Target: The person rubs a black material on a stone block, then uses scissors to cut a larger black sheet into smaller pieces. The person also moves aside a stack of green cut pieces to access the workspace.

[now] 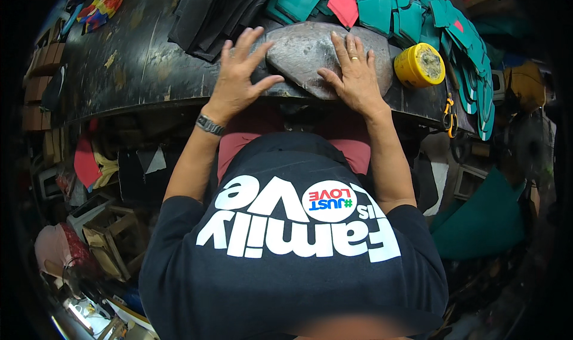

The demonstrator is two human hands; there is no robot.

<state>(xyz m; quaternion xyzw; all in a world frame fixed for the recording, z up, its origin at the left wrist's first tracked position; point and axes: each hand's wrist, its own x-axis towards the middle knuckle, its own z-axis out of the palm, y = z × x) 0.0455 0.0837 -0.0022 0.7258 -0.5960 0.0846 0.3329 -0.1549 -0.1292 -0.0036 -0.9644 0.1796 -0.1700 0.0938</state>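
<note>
- The left hand [239, 71] lies open, fingers spread, on the near edge of the black bench [137, 65], its fingertips touching the left end of the grey piece [298, 53]; it grips nothing.
- The right hand [355, 71] rests flat, palm down, on the right half of the grey piece, fingers stretched toward the far side, pressing rather than grasping. A ring shows on one finger.
- The grey piece, a flat curved-edged sheet, perhaps leather, sits at the bench's near edge, between the two hands and directly in front of the person.
- A watch [209, 125] is on the left wrist.
- Just right of the right hand stands a yellow tin [419, 65], open, with a dull paste inside; it is near the grey piece but apart from it.
- Behind the grey piece lie teal cut pieces [388, 8] in a heap, with a red piece [344, 2] among them.
- Dark sheets [209, 14] are stacked behind the left hand.
- Orange-handled scissors [449, 114] hang at the bench's right edge.
- A teal sheet [483, 220] lies on the floor at the right.
- The person wears a black shirt [286, 262] with white lettering.
</note>
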